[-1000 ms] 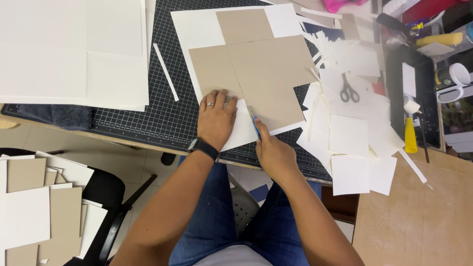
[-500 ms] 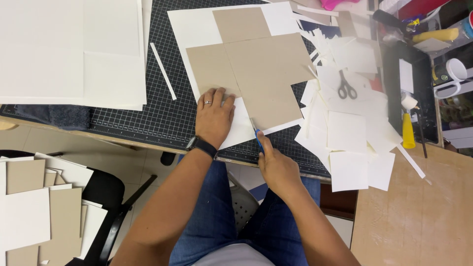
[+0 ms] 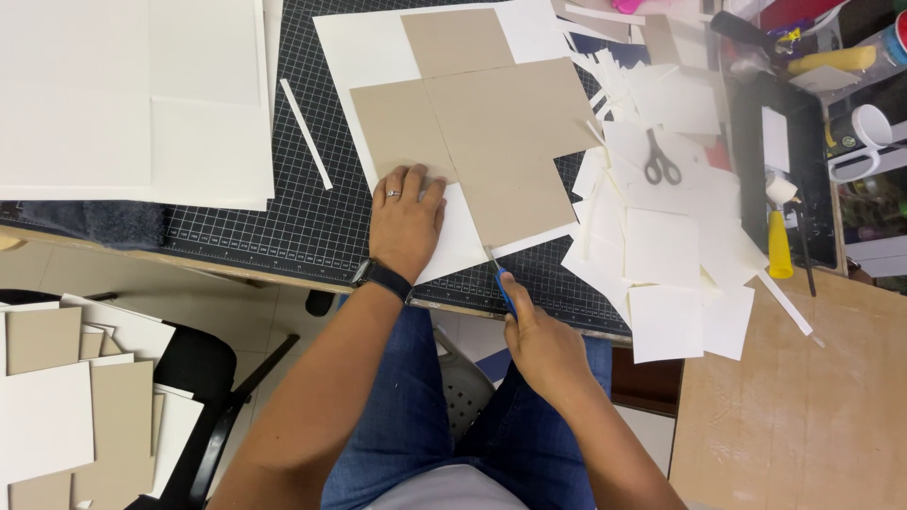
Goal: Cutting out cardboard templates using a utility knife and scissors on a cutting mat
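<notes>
As before pressed, knife (image 3: 504,289) lower.

1. A pair of grey-handled metal scissors (image 3: 661,166) lies on a heap of white paper offcuts (image 3: 671,255) at the right of the black gridded cutting mat (image 3: 302,222).
2. A thin white paper strip (image 3: 305,134) rests on that mat, left of centre.
3. A large stack of white sheets (image 3: 132,94) covers the table's left end.
4. A yellow glue bottle (image 3: 778,247) lies on a black tray (image 3: 822,189).
5. A white mug (image 3: 864,127) stands at the far right.
6. Brown and white card squares (image 3: 76,397) are piled on a black chair (image 3: 203,378), lower left.
</notes>
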